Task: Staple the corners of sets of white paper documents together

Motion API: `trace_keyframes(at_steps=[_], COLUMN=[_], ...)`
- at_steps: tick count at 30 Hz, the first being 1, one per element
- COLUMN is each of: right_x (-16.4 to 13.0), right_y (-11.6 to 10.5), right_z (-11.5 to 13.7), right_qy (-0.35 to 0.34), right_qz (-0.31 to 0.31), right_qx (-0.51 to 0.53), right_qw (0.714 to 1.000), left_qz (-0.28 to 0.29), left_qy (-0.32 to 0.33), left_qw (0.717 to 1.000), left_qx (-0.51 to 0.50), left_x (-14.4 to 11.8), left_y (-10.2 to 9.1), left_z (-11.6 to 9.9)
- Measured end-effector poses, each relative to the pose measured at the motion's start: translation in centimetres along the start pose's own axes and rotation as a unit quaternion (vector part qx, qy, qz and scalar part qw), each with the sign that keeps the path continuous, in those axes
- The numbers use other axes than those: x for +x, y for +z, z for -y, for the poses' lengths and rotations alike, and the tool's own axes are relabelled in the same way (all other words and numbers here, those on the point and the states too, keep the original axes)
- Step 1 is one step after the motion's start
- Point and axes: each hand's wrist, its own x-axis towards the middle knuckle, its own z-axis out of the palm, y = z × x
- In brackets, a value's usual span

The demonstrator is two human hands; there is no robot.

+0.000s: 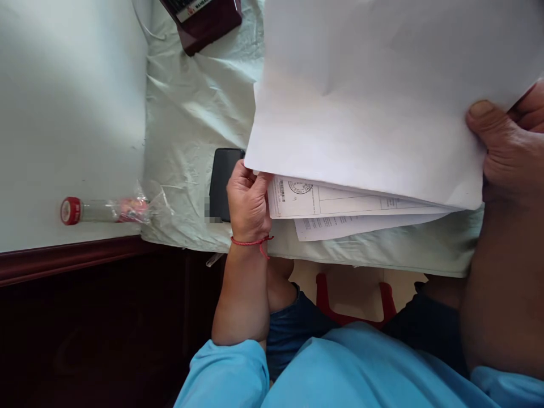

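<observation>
A stack of white paper sheets [365, 113] is lifted at its front over a table covered with pale green cloth [191, 113]. My right hand [508, 147] pinches the right edge of the top sheets, thumb on top. My left hand [249, 201], with a red thread bracelet at the wrist, grips the lower left corner of the stack. Underneath, printed forms [340, 207] with a barcode and a round stamp show. A black phone [223, 181] lies on the cloth right beside my left hand.
A clear plastic bottle with a red cap [97, 210] lies on its side on the white surface at the left, half in plastic wrap. A dark red box [204, 20] sits at the top edge. A red stool [352, 300] shows below, between my knees.
</observation>
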Motion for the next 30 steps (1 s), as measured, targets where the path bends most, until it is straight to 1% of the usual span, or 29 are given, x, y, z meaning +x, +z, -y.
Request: trace_keyframes(at_steps=[2,5,10,15,21,25,28,30], right_x=[0.0,-0.2,-0.5,-0.6,-0.8,-0.6,-0.6,-0.7], right_y=[0.1,0.4,0.5,0.6,0.7,0.7,0.8,0.7], right_z=[0.2,0.5,0.9,1.0,1.2,1.4,1.5,1.4], right_qy=[-0.002,-0.007,0.010,-0.004,0.010,0.033,0.030,0.026], right_qz=[0.008,0.014,0.025,0.023,0.019,0.006,0.014,0.011], right_qx=[0.009,0.042,0.021,0.035,0.004,-0.020,-0.016,-0.014], right_qw=[1.000,0.999,0.999,0.999,1.000,0.999,0.999,0.999], left_qz=[-0.017,-0.038,-0.026,-0.035,-0.056,-0.068,-0.079,-0.074], left_qy=[0.017,0.017,0.010,-0.010,-0.046,-0.029,-0.012,-0.008], left_qw=[1.000,0.999,0.999,0.999,0.996,0.997,0.997,0.997], left_qx=[-0.013,-0.034,-0.038,-0.019,-0.055,-0.030,0.003,0.017], left_x=[0.2,0.2,0.1,0.1,-0.3,-0.2,-0.1,-0.1], left_y=[-0.2,0.0,0.4,0.2,0.7,0.5,0.1,-0.1], left_z=[0.0,-0.4,-1.0,-1.4,-2.0,-1.5,-1.1,-0.9])
